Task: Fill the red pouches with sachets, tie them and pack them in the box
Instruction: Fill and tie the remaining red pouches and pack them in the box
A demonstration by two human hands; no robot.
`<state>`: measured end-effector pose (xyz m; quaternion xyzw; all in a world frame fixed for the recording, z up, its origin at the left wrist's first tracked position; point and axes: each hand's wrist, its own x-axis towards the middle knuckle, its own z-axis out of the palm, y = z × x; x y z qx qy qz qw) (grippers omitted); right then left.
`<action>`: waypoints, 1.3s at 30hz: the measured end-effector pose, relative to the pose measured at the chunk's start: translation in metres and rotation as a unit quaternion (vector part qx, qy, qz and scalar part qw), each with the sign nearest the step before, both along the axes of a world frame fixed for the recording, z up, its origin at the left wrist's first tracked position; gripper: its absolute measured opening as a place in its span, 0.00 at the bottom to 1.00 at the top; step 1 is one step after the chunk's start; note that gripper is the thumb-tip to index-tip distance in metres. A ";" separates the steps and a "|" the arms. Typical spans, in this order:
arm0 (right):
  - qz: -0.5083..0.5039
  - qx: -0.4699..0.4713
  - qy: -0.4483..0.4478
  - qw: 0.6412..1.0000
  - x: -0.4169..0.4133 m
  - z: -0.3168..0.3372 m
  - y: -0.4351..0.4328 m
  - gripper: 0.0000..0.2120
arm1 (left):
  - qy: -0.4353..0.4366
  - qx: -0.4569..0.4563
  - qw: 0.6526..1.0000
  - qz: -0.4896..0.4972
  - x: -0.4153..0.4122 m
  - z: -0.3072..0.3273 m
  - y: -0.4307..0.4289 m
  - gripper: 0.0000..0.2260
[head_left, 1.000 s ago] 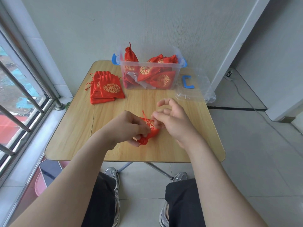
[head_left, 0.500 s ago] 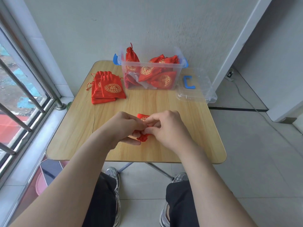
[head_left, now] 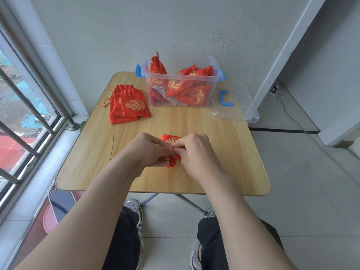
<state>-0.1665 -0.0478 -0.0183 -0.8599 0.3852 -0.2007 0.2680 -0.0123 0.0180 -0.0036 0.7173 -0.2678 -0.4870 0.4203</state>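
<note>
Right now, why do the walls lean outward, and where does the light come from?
Head view: the wide-angle lens splays the window bars and wall edges; soft daylight seems to come from that window; left hand, right hand and pouch look sharp.

R grip [head_left: 196, 152]: splayed 1 s ago, now tight on pouch [head_left: 169, 138]

I get bright, even daylight from the window [head_left: 11, 106] on the left. Shadows on the table [head_left: 224, 156] are soft and faint. The wide lens bows the window bars [head_left: 27, 102] and door frame [head_left: 296, 36] at the edges; the red pouch [head_left: 170, 139] at centre looks sharp.
</note>
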 end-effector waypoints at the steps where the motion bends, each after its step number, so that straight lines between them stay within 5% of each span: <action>1: -0.006 0.001 0.003 1.000 0.001 0.001 0.001 0.09 | -0.004 0.001 1.000 0.008 -0.001 0.000 0.000 0.03; 8: -0.062 0.047 -0.034 0.996 0.003 0.004 0.004 0.08 | -0.137 -0.038 0.989 0.032 -0.008 0.001 -0.001 0.04; 16: -0.126 0.108 -0.061 0.984 0.004 0.003 -0.003 0.08 | -0.334 -0.165 0.928 0.009 -0.025 0.002 -0.002 0.06; 22: -0.132 0.142 -0.058 0.979 0.001 0.006 -0.003 0.09 | -0.390 -0.199 0.898 -0.036 -0.020 -0.005 -0.007 0.06; 29: -0.144 0.342 -0.118 0.921 -0.009 0.011 -0.008 0.08 | -0.440 -0.187 0.869 -0.133 -0.013 -0.008 -0.005 0.11; 39: -0.124 0.488 -0.183 0.844 -0.010 0.012 -0.016 0.03 | -0.394 -0.210 0.887 -0.114 -0.013 -0.004 0.000 0.12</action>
